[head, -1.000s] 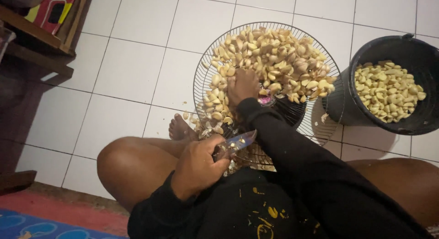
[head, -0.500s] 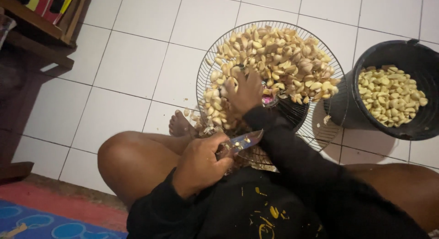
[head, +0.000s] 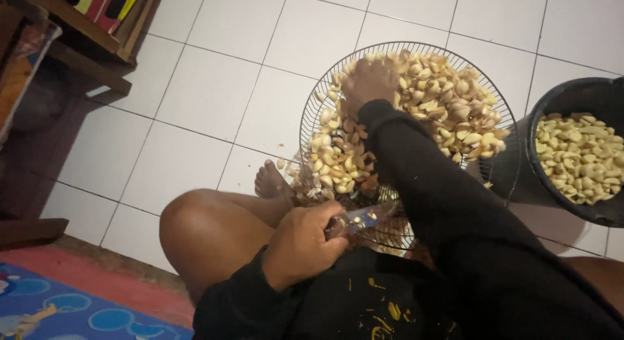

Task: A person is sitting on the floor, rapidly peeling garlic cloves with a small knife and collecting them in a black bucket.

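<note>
Reaching into the unpeeled garlic cloves heaped in the wire basket, my right hand curls over the far side of the pile, while my left hand is clenched on a small knife near my lap. Peeled cloves already fill the black bucket at right, yet I judge most remain. Open tile floor lies left; a wooden shelf edges the far left.

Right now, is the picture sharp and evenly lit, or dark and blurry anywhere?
Head view: dim, soft light; white floor tiles brightest; black sleeve loses detail; right hand in the garlic basket slightly blurred; left hand with knife clearer.
</note>
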